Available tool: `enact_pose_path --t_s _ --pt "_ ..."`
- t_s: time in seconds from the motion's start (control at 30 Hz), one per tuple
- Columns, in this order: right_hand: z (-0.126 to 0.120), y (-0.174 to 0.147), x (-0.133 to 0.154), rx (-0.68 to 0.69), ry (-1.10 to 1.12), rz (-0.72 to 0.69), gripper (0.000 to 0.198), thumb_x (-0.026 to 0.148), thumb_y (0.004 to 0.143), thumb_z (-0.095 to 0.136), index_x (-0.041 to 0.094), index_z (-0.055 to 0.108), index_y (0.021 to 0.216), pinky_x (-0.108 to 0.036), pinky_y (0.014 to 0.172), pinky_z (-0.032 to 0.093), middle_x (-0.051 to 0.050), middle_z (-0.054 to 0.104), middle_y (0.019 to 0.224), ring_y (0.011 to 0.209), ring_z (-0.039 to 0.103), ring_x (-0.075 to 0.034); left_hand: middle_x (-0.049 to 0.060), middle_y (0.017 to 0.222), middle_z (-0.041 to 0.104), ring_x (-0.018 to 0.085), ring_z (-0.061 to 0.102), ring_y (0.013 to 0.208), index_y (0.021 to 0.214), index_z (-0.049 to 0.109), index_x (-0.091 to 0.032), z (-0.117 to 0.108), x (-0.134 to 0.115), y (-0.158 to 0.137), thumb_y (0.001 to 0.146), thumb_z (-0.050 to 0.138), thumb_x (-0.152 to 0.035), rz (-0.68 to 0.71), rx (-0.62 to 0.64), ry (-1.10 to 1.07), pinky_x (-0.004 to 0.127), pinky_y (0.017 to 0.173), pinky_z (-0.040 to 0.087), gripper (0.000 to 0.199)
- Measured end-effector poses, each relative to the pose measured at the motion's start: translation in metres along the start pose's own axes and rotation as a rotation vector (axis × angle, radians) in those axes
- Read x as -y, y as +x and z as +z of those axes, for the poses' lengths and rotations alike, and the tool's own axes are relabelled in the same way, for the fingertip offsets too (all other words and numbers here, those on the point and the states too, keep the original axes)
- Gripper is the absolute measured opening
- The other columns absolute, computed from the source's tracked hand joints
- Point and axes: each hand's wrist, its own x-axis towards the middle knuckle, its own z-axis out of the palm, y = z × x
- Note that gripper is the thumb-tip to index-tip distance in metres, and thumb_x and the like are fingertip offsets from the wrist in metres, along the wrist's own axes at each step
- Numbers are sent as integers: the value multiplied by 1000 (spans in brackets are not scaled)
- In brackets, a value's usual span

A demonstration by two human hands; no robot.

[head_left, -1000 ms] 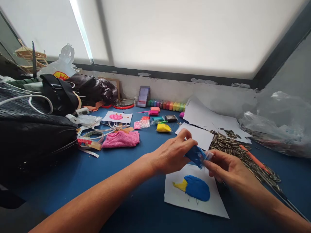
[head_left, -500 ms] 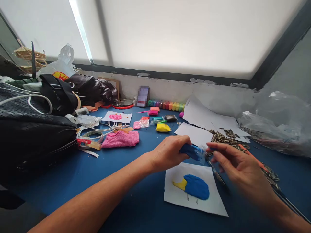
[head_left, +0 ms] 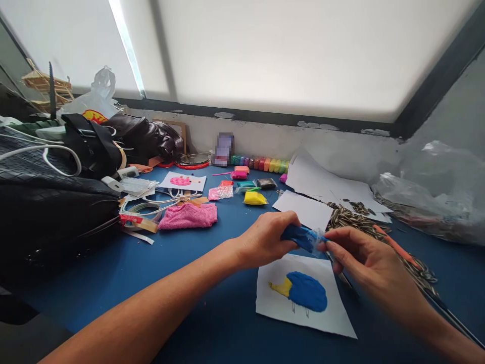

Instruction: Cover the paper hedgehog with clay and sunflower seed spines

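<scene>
Only the head view to go on, so I'm using the drawing sheet as the landmark. The blue packet is up in the air just over its far edge, off the table. The left hand has its fingers wrapped over the body of it with the thumb underneath. The right hand pinches the clear crinkly end between thumb and forefinger. There's a bit of blue right at those fingertips, but I can't tell if they've got only film or some of the filling too.

Handling-wise, my guess is it's light and squishy, like soft modelling clay in thin plastic. The film's probably a bit slick and easy to tear, and the filling would dent or smear rather than break. I'd hold it by the fat middle, gently, and work the loose end with fingertips. The blue-and-yellow figure on the sheet looks soft too, so I'd keep knuckles off it.

As for writing: nope, nothing I can read. The plastic bag, well beyond the sheet to the left, has a red and yellow print, too small to make out. The phone propped far behind the sheet has a pixelated screen. The yellow packet, beyond the sheet and a bit left, shows no label I can see.
</scene>
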Motion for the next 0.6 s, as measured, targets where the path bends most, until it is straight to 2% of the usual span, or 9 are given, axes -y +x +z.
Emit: enact_pose_path --t_s 0.17,0.37,0.6 --pt "-2 2 1 -13 -67 22 38 58 80 63 21 65 88 -29 54 52 -4 71 75 61 64 -18 0 80 62 10 52 67 96 62 -14 -1 -3 0 77 72 -16 -17 -4 -41 23 62 40 22" --pt "-2 4 -2 57 -106 54 37 58 80 62 22 63 88 -31 59 54 -5 72 79 70 67 -21 1 84 64 12 55 70 95 61 -14 0 -3 0 77 72 -17 -8 -7 -11 24 64 41 21" --pt "0 -2 -6 9 -162 -26 36 57 81 64 22 66 88 -27 46 48 -2 67 68 56 59 -16 5 94 67 16 61 81 97 59 -16 -1 -4 -1 80 68 -18 32 44 166 25 69 44 20"
